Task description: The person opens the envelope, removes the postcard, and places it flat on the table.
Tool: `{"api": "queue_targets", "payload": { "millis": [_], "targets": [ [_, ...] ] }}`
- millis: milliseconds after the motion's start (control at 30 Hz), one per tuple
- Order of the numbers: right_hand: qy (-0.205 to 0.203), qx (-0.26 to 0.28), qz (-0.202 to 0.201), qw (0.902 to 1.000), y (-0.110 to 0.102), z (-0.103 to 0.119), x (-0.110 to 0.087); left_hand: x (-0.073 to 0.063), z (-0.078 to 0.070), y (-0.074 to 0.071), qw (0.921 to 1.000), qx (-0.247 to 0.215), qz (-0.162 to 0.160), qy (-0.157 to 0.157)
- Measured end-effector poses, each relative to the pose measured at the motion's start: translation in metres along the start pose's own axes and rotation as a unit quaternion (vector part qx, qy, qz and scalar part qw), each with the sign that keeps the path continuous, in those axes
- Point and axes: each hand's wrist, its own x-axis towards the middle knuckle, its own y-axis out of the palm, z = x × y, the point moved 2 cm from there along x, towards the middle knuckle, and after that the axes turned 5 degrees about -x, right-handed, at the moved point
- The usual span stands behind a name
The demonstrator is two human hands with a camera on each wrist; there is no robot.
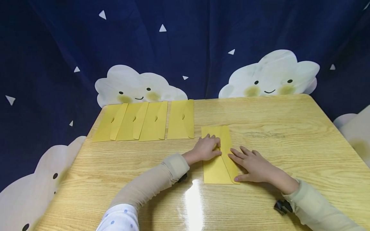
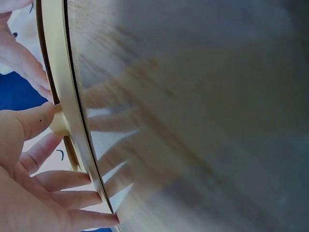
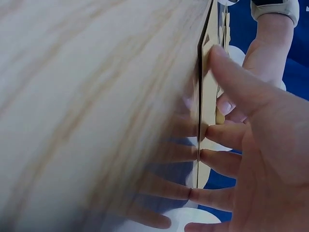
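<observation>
A yellow paper envelope (image 1: pixel 215 173) lies on the table in front of me, its long flap (image 1: pixel 226 138) folded over along the right side. Near the middle of that flap's edge, my left hand (image 1: pixel 206 149) pinches a small raised part of the flap (image 2: pixel 60 123) between thumb and index finger; its other fingertips touch the envelope. My right hand (image 1: pixel 254 166) has its fingers spread, with thumb and fingertips resting along the envelope's right edge. From the right wrist view, the envelope (image 3: pixel 208 96) appears edge-on, the fingertips against it.
Several similar yellow envelopes (image 1: pixel 151 128) lie in a row at the table's back left, flaps on their right sides, some overlapping. A dark blue curtain (image 1: pixel 202 41) with smiling clouds hangs behind the wooden table (image 1: pixel 289 134). Dark wrist devices (image 1: pixel 283 207) sit under the sleeves.
</observation>
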Motion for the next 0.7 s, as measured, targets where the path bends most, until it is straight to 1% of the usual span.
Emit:
{"api": "queue_targets", "payload": {
  "millis": [100, 233, 333, 433, 700],
  "targets": [
    [0.012, 0.0, -0.012, 0.9999, 0.001, 0.002, 0.002, 0.0, 0.001, 0.001, 1.0, 0.005, -0.002, 0.005],
    [0.041, -0.01, -0.034, 0.9986, 0.002, 0.009, 0.006, 0.001, 0.001, 0.001, 0.9999, 0.013, -0.003, 0.011],
    [0.059, -0.024, -0.04, 0.9971, 0.003, 0.014, 0.01, 0.001, 0.002, 0.002, 0.9998, 0.017, -0.002, 0.013],
    [0.069, -0.03, -0.041, 0.9963, 0.003, 0.018, 0.011, 0.002, 0.002, 0.002, 0.9998, 0.016, 0.003, 0.011],
    [0.072, 0.009, -0.067, 0.9951, -0.001, 0.02, 0.01, 0.002, 0.002, 0.002, 0.9998, 0.014, 0.007, 0.01]
  ]
}}
